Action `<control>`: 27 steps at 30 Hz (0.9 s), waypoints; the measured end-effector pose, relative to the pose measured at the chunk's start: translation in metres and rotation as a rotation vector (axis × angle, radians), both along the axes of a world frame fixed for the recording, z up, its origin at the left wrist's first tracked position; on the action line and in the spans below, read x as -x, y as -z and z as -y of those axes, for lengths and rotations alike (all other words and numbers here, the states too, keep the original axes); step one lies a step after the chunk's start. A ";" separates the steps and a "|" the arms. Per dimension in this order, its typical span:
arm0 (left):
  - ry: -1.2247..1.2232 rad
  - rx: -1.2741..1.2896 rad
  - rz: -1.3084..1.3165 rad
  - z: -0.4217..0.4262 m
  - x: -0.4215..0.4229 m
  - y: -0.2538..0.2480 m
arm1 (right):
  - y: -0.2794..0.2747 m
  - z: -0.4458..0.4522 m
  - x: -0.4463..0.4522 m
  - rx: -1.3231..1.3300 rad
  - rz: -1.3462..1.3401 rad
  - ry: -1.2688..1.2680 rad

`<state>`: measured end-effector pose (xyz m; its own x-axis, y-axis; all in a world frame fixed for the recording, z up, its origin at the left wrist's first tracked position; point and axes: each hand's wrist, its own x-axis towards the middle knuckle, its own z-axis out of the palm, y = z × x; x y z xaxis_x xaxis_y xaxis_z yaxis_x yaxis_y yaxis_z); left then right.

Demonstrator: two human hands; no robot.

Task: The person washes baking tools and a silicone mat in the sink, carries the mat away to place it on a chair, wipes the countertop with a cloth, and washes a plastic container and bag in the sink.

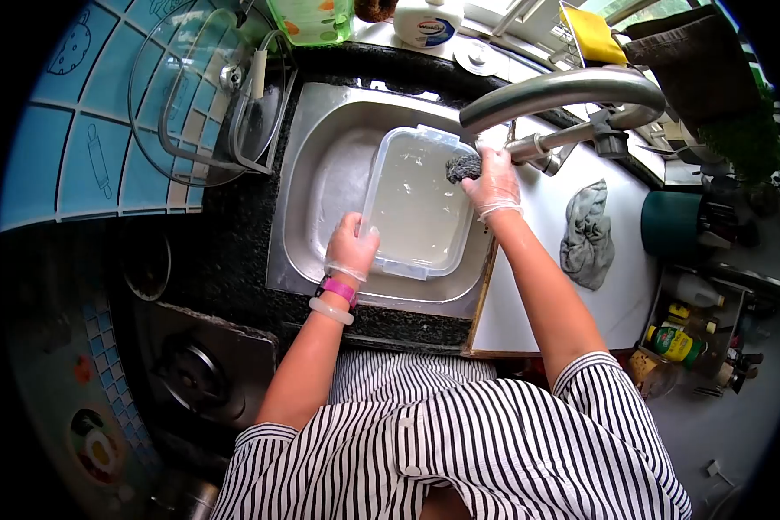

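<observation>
A clear plastic container point(384, 160) with cloudy water in it stands in the steel sink point(321, 165). My left hand point(353, 246), in a thin clear glove, grips the container's left rim near its lower corner. Dark steel wool point(464, 168) is pinched in my gloved right hand point(496, 184), at the container's upper right edge. Just above that hand curves the metal faucet point(563, 90). Whether the steel wool touches the rim, I cannot tell.
Right of the sink, a crumpled grey cloth point(588, 236) lies on a white board point(529, 295). A glass lid point(208, 95) leans in a rack at the left. A gas burner point(189, 373) is at the lower left. Behind the sink stands a white bottle point(428, 22).
</observation>
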<state>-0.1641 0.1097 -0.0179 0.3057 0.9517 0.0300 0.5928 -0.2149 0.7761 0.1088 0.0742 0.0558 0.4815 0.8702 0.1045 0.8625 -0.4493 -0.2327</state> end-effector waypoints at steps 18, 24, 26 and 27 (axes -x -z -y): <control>0.120 0.381 0.030 -0.030 -0.026 -0.096 | 0.054 0.059 0.037 0.035 -0.764 0.404; 0.152 0.191 -0.306 -0.020 -0.048 -0.123 | 0.062 0.086 0.053 0.077 -0.834 0.324; 0.199 0.153 -0.370 -0.018 -0.055 -0.129 | 0.073 0.092 0.055 0.045 -0.992 0.336; 0.199 0.152 -0.371 -0.018 -0.058 -0.133 | 0.074 0.095 0.055 0.047 -1.047 0.342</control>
<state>-0.1061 0.1275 0.1147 0.4469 0.8583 -0.2522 0.7958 -0.2526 0.5503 0.0541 -0.0210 -0.0184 0.5284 0.6664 -0.5260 0.0766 -0.6545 -0.7522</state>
